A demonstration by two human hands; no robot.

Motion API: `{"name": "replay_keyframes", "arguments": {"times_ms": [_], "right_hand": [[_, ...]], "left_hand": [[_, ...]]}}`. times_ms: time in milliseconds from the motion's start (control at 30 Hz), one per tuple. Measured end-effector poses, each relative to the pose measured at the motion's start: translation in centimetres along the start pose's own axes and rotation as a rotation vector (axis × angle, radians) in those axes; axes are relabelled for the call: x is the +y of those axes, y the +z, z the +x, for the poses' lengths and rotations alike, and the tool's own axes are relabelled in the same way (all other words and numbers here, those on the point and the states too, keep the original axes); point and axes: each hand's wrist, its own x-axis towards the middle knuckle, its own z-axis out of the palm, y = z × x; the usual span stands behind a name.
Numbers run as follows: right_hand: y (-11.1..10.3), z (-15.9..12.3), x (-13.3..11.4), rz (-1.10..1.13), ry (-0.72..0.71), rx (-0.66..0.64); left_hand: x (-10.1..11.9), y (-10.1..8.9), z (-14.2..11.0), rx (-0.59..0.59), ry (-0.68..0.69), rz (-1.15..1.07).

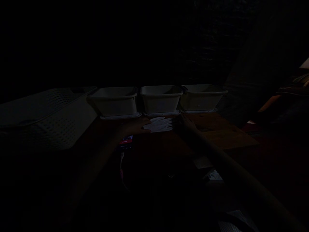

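Phone (125, 143): lies at eight o'clock from the glove, screen lit with a red band — lettering too small to read.
Pale scrap (215, 175): lies at four o'clock, faintly patterned, wording illegible.
Tabletop (225, 132): shows brown wood, dimly lit toward three o'clock.
Room: fades to near black beyond; shows a ridged surface (243, 100) between two and three o'clock.
Tubs (116, 105): stand three in a row, ten o'clock round to two.
Basket (80, 116): stands at nine o'clock, perforated.
Glove (158, 125): lies flat between both hands, white, cuff toward nine o'clock.
Left hand (138, 126): rests at the cuff, thumb and fingers parted.
Right hand (185, 123): overlaps the glove's finger ends — too dark to tell whether wide or pinching.
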Motion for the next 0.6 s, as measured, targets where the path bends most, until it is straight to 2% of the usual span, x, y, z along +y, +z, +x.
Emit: {"name": "replay_keyframes", "arguments": {"times_ms": [300, 533, 600], "right_hand": [[-0.32, 0.31, -0.11, 0.121, 0.085, -0.009], [-0.73, 0.02, -0.15, -0.061, -0.052, -0.089], [-0.51, 0.18, 0.00, -0.006, -0.012, -0.070]], "left_hand": [[0.49, -0.32, -0.19, -0.012, -0.014, 0.020], [0.66, -0.47, -0.38, -0.006, -0.017, 0.022], [0.49, -0.39, -0.38, -0.009, -0.022, 0.014]]}}
